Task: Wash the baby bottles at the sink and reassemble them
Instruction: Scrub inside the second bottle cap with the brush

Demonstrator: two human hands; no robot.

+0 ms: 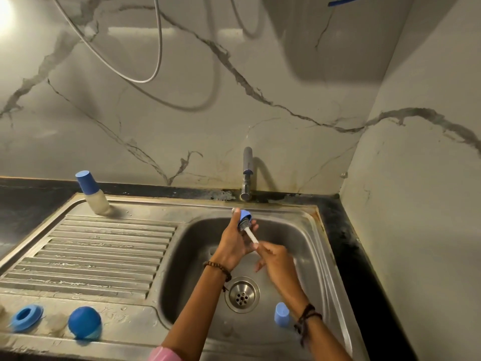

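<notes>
Over the steel sink basin (pixel 294 230), my left hand (pixel 233 242) grips a small blue bottle part (pixel 245 216) just below the tap (pixel 246 175). My right hand (pixel 273 259) pinches the white handle of a small brush (pixel 251 234), whose grey bristle head is pushed into the blue part. A blue cap (pixel 281 314) stands on the basin floor near my right wrist. An assembled baby bottle (pixel 92 194) with a blue cap stands at the back of the draining board. A blue ring (pixel 26 317) and a blue domed cap (pixel 84 325) lie on the front left ledge.
The ribbed draining board (pixel 99 256) fills the left side. The round drain (pixel 242 294) sits mid-basin. A marble wall rises behind and to the right, with a metal hose (pixel 153 61) looping on it. Black counter edges surround the sink.
</notes>
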